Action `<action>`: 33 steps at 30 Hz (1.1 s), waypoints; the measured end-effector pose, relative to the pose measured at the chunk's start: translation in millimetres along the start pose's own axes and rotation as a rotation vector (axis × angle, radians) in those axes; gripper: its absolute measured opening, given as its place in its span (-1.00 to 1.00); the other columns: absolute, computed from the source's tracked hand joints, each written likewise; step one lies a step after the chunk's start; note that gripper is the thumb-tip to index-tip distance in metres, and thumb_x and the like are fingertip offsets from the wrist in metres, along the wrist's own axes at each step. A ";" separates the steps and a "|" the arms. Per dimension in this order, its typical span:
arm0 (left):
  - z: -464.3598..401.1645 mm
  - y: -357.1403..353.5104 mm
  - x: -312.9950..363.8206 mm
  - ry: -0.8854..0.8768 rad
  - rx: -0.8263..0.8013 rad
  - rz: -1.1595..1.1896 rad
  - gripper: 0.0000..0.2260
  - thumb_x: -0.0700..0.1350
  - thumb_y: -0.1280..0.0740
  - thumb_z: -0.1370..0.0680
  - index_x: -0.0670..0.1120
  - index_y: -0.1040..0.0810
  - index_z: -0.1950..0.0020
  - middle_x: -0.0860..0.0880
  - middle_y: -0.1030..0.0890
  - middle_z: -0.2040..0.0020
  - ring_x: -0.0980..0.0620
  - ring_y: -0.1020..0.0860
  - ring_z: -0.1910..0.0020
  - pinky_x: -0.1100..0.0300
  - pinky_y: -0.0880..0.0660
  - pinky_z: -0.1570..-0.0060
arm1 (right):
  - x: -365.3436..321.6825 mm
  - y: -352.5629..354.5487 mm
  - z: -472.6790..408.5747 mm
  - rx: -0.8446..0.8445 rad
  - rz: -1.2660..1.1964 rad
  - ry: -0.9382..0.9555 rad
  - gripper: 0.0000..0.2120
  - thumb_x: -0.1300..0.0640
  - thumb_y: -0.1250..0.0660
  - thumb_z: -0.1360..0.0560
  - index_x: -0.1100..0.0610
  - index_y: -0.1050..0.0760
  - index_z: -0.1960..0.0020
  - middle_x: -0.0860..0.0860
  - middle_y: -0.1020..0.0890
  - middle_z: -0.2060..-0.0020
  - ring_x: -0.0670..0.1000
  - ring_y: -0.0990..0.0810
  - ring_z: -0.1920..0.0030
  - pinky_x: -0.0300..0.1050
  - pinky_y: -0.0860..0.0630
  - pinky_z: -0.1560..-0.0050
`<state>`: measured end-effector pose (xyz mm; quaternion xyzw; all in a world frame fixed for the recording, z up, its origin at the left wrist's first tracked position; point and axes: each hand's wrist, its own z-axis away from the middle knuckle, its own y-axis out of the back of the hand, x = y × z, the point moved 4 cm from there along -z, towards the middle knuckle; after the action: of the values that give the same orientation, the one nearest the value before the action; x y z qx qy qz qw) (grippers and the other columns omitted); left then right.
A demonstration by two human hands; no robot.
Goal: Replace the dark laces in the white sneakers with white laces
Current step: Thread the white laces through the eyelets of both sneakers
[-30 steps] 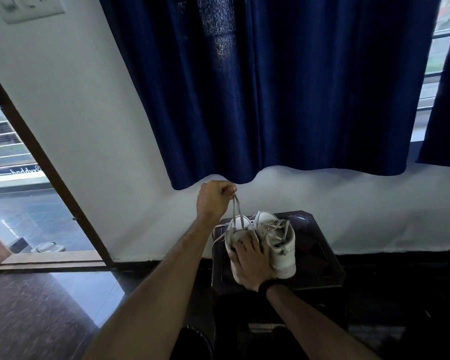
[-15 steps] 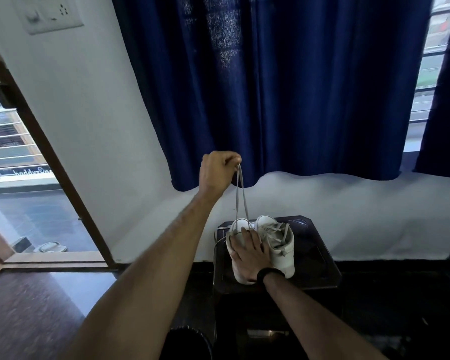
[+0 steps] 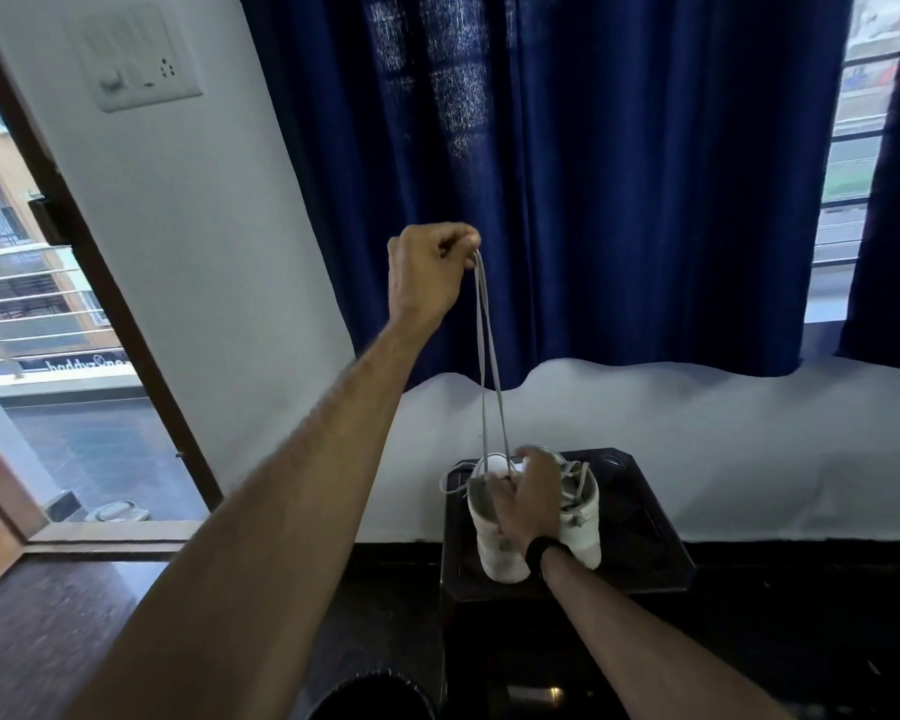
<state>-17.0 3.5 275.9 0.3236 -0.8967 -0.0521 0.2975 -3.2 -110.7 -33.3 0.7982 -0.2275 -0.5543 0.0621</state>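
Left hand (image 3: pixel 427 275) pinching lace (image 3: pixel 487 366), raised higher mid-frame than before; right hand (image 3: pixel 528 504) pressing sneaker (image 3: pixel 494 548) down. Unlacing nearly finished, probably.

A dark blue curtain (image 3: pixel 567 174) hung over the window (image 3: pixel 853 148) and ended above a white wall (image 3: pixel 697 449), on which a white switch plate (image 3: pixel 136 65) was fixed at the upper left. At the left an open doorway with a brown frame (image 3: pixel 100 283) showed a balcony railing (image 3: pixel 32 304) and a building outside. Below stood a small dark bench (image 3: pixel 645 543) against the wall, on a dark glossy floor (image 3: pixel 48 641), and a round dark object (image 3: pixel 370 698) was at the bottom edge, too dim to identify.
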 end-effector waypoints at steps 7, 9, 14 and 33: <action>0.9 9.1 -16.6 0.106 0.041 0.067 -0.91 -0.20 -0.43 -0.54 -0.16 -0.71 0.01 0.03 -0.69 0.23 0.14 -0.66 0.29 0.24 -0.63 0.11 | -43.5 -18.9 -62.8 -0.295 0.004 0.070 -0.45 -0.13 -0.18 -0.61 0.03 -0.18 -0.53 0.04 -0.31 -0.45 0.06 -0.15 -0.50 0.11 -0.08 -0.45; -0.3 14.1 -20.4 0.115 0.038 0.075 -0.92 -0.20 -0.44 -0.53 -0.15 -0.71 0.01 0.04 -0.69 0.23 0.13 -0.67 0.29 0.20 -0.64 0.10 | -42.8 -24.5 -69.1 -0.332 0.044 0.115 -0.68 -0.05 -0.07 -0.66 0.00 -0.44 -0.31 0.01 -0.53 -0.25 0.06 -0.41 -0.34 0.07 -0.28 -0.37; 14.1 35.1 -51.5 0.273 0.134 -0.007 -0.87 -0.19 -0.40 -0.55 0.01 -0.70 0.12 0.06 -0.69 0.23 0.09 -0.67 0.24 0.10 -0.65 0.07 | -30.1 -21.7 -60.8 -0.374 -0.015 0.130 -0.73 0.22 -0.06 -0.63 0.11 -0.43 0.18 -0.02 -0.60 0.25 -0.06 -0.52 0.23 -0.22 -0.38 0.13; 150.9 -83.2 -146.0 0.740 -0.962 -0.410 -0.52 0.18 -0.18 -0.63 -0.16 -0.55 0.27 -0.03 -0.51 0.40 0.05 -0.40 0.47 0.24 -0.32 0.44 | -7.5 -14.7 -47.3 -0.381 0.157 0.389 -0.85 0.10 -0.14 -0.59 0.03 -0.48 0.03 -0.01 -0.56 0.11 0.02 -0.46 0.07 0.01 -0.43 -0.02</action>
<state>32.7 12.4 55.8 0.3156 -0.5309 -0.3893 0.6834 42.2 -101.7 -14.2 0.8436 -0.1639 -0.4168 0.2963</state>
